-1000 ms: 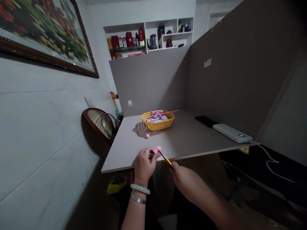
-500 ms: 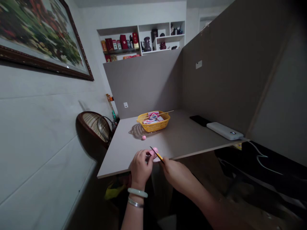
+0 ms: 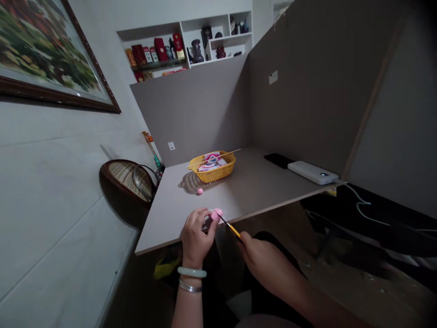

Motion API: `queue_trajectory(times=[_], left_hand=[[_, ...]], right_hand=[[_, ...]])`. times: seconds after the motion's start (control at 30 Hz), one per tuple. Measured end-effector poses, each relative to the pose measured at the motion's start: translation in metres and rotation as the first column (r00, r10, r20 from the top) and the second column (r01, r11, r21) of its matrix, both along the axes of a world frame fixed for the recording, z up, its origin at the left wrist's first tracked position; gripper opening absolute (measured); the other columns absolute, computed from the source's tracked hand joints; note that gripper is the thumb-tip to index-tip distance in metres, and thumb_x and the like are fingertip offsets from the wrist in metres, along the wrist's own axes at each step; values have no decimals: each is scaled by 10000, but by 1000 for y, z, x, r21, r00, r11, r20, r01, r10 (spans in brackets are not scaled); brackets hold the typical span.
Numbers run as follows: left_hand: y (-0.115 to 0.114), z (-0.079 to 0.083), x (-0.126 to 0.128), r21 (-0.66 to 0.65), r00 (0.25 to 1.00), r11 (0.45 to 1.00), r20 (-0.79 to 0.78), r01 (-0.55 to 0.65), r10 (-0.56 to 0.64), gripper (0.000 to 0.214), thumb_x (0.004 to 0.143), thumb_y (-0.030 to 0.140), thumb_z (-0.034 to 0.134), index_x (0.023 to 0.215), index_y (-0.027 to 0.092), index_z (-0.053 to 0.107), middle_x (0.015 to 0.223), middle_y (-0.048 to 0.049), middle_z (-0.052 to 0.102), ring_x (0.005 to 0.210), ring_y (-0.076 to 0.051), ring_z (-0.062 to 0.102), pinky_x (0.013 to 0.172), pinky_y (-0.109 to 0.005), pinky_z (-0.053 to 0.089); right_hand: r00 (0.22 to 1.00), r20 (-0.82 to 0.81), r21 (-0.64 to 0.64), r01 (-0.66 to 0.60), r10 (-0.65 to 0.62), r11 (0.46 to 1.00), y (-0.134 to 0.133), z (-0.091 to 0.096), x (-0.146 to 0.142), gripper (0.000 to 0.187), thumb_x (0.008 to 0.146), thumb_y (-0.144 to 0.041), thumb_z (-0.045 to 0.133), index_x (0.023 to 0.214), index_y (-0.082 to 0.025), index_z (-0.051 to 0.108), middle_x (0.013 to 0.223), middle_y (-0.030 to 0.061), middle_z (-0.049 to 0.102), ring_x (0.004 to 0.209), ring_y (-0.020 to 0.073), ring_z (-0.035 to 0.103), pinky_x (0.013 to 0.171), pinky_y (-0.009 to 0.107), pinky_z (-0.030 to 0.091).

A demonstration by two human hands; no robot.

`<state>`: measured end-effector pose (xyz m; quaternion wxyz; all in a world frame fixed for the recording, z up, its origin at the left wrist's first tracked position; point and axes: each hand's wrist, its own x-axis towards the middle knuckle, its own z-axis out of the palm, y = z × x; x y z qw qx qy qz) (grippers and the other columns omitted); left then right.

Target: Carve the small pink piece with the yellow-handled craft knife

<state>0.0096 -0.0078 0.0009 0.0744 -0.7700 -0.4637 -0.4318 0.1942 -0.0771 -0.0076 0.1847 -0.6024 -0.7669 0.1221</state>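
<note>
My left hand (image 3: pixel 195 235) is closed around a small pink lump (image 3: pixel 216 213) at the near edge of the grey table (image 3: pixel 259 187); two bracelets circle that wrist. My right hand (image 3: pixel 259 257) pinches a thin tool with a yellow handle and dark tip (image 3: pixel 230 227), its point touching the pink lump. A small pink ball (image 3: pixel 200 191) lies further back on the table, in front of a yellow basket (image 3: pixel 213 168) that holds small packets and has a thin wooden stick across its rim.
A white power bank (image 3: pixel 312 172) and a black phone (image 3: pixel 279 160) lie at the table's right side by the grey partition. A round woven tray (image 3: pixel 126 180) leans at the left by the wall. Shelves with red boxes and vases stand behind.
The view has shifted, so everything sits further left and higher. My right hand has drawn back slightly toward me, with the tool's tip still at the pink lump.
</note>
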Motion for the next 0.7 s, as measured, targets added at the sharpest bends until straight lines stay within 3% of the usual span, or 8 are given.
queue_trajectory(times=[0.2, 0.7], left_hand=[[1, 0, 1, -55, 999, 997, -21, -51, 50, 205, 865, 361, 571, 1005, 213, 580, 948, -54, 646, 889, -197, 588, 812, -343, 478], [1, -1, 3, -47, 992, 992, -65, -114, 111, 219, 856, 391, 578, 972, 206, 589, 916, -48, 629, 875, -196, 567, 807, -334, 459]], right_hand=[[1000, -9, -60, 19, -19, 998, -5, -3, 3, 239, 980, -251, 299, 870, -197, 504, 754, 58, 701, 680, 180, 678, 495, 270, 188], [1000, -22, -31, -1, 0, 1000, 2, 3, 0, 238, 983, -261, 301, 885, -183, 504, 768, 70, 702, 681, 188, 684, 502, 285, 193]])
